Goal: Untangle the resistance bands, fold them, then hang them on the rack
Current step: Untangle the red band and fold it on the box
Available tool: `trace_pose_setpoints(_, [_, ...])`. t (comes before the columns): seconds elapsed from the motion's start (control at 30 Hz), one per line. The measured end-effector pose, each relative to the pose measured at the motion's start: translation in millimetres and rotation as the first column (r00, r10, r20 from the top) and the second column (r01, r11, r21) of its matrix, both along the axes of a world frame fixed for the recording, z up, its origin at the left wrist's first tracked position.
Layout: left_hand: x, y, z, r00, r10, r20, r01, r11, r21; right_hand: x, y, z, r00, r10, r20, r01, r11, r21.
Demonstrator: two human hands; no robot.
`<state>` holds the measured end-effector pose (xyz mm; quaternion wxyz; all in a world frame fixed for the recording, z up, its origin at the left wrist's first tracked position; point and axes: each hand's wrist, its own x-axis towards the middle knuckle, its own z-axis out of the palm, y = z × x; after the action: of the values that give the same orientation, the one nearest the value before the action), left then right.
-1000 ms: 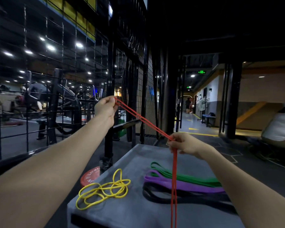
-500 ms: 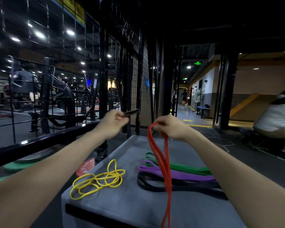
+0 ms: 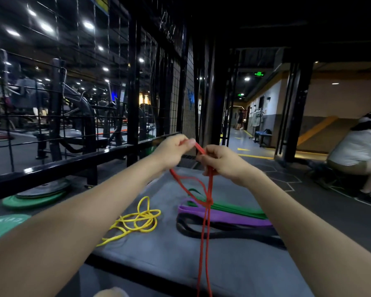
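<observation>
Red band (image 3: pixel 205 232), two-hand grip, above bench (image 3: pixel 169 251).
Left hand (image 3: pixel 172 151) and right hand (image 3: pixel 222 161) each clenched around its top; strands hang toward 6 o'clock.

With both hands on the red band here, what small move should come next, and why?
Probably draw the hands apart to work the twist loose: the left hand and right hand both grip the red band, whose strands cross in a knot-like bunch below them, so it is not ready to fold.
</observation>
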<state>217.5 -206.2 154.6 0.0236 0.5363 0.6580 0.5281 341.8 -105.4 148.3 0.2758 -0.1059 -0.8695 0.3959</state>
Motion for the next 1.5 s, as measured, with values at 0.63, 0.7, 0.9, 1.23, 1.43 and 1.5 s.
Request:
trace_pose_setpoints(0.63, [-76, -33, -41, 0.96, 0.279, 0.022, -0.248, 0.885, -0.393, 31, 38, -15, 0.97, -0.224, -0.089, 0.224, 0.974, -0.008])
trace_pose_setpoints(0.7, [-58, -29, -39, 0.981, 0.191, -0.014, -0.183, 0.91, -0.371, 31, 31, -5, 0.982, -0.188, -0.035, 0.19, 0.978, 0.09])
trace_pose_setpoints(0.9, [9, 11, -24, 0.976, -0.184, 0.115, 0.201, 0.966, -0.164, 10, 9, 7, 0.991, -0.124, 0.055, 0.105, 0.959, 0.264])
trace_pose_setpoints(1.23, [20, 21, -18, 0.976, -0.191, 0.102, 0.197, 0.979, -0.06, 20, 20, -3, 0.997, -0.072, -0.019, 0.073, 0.997, 0.039])
trace_pose_setpoints(1.43, [4, 6, -2, 0.955, -0.113, 0.276, 0.085, 0.99, 0.111, 24, 22, -9, 1.0, -0.001, -0.022, -0.001, 0.994, -0.105])
trace_pose_setpoints(1.5, [-5, 3, -3, 0.947, -0.079, 0.312, 0.036, 0.989, 0.141, 25, 22, -9, 1.0, -0.011, -0.001, 0.011, 0.996, -0.09])
